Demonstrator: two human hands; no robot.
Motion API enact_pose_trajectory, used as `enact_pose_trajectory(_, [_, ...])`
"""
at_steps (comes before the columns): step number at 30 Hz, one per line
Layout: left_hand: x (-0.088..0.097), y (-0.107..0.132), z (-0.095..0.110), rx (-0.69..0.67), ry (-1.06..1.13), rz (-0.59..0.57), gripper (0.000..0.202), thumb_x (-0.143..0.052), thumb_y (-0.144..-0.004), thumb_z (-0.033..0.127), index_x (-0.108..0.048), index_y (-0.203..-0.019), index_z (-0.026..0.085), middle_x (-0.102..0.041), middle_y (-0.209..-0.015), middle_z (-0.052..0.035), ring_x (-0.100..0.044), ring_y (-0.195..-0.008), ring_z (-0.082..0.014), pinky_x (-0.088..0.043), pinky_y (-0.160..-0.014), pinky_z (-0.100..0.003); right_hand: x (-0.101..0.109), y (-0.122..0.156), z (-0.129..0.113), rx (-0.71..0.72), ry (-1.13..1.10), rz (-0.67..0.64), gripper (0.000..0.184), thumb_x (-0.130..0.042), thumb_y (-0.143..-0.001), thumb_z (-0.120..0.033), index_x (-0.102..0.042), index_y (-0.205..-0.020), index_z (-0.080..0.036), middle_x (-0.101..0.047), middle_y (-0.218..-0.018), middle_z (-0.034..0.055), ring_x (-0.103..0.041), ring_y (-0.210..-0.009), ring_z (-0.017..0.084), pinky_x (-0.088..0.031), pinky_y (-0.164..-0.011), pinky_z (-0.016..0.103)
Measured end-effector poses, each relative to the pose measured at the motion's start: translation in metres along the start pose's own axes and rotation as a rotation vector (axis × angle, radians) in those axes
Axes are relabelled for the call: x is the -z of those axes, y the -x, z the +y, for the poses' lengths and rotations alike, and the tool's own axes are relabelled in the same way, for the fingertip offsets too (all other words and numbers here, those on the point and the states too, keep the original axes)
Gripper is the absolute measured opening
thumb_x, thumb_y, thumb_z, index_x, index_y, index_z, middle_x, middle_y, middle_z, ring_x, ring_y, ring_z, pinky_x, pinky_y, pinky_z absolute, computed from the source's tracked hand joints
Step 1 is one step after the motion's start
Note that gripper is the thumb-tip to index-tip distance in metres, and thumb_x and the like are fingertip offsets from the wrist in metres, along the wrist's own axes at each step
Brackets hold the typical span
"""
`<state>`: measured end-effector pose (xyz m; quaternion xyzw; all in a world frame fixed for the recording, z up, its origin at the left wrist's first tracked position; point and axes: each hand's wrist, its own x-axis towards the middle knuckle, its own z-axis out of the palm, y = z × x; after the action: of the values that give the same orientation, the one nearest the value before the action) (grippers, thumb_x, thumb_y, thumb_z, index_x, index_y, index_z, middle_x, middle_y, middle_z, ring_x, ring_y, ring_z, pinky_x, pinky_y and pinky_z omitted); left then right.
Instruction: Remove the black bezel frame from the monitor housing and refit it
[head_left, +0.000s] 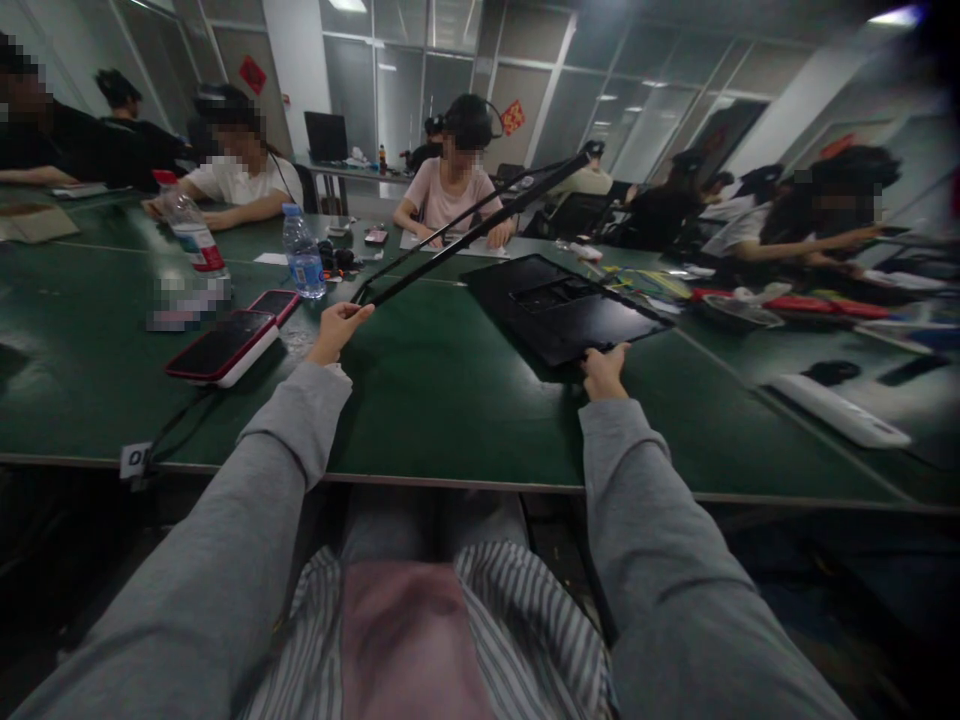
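Observation:
My left hand pinches the near corner of a thin black frame, which is raised above the table and slants up to the right. Between the frame's two long, narrow bars the far side of the room shows through. My right hand grips the near edge of a flat black panel, thumb on top and fingers mostly hidden beneath. The panel has a recessed section and a glossy area, and it is tilted close over the table. Frame and panel appear separate.
The green table carries two red-edged phones, a blue-labelled bottle and a red-capped bottle on the left. A white bar-shaped object lies right. Across the table, a person in pink works among several others.

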<state>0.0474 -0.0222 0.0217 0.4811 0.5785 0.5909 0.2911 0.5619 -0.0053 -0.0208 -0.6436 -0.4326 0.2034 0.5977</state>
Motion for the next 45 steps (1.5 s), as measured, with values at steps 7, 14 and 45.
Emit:
enact_pose_trajectory(7, [-0.003,-0.004,0.000,-0.059,0.043,0.038,0.037,-0.090,-0.073,0.043,-0.066,-0.086,0.019,-0.069,-0.082,-0.0047,-0.068,-0.087,-0.0219,-0.055,-0.083,-0.035,-0.015,0.000,-0.016,-0.231,-0.107,-0.311,0.099,-0.068,-0.066,-0.011,-0.048,-0.161,-0.033,-0.072,-0.119,0.0047,-0.063,-0.073,0.013,-0.055,-0.056,0.021])
enact_pose_trajectory(14, [0.000,-0.010,-0.003,-0.229,-0.162,0.006,0.036,-0.093,-0.070,0.041,-0.068,-0.086,0.022,-0.072,-0.091,-0.0061,-0.069,-0.098,-0.0259,-0.053,-0.094,-0.040,-0.026,-0.014,-0.008,-0.124,0.056,0.057,0.055,-0.065,-0.089,-0.028,-0.063,-0.142,-0.015,-0.071,-0.102,0.0100,-0.067,-0.082,0.018,-0.059,-0.076,0.032])
enact_pose_trajectory(45, [0.002,-0.004,-0.031,-0.375,-0.631,-0.302,0.040,-0.093,-0.070,0.057,-0.074,-0.084,0.025,-0.075,-0.105,-0.0101,-0.058,-0.119,-0.0358,-0.042,-0.108,-0.050,-0.027,-0.013,0.002,0.314,0.337,-0.134,0.061,-0.056,-0.093,-0.033,-0.055,-0.152,-0.017,-0.060,-0.153,0.0169,-0.055,-0.146,0.029,-0.036,-0.129,0.055])
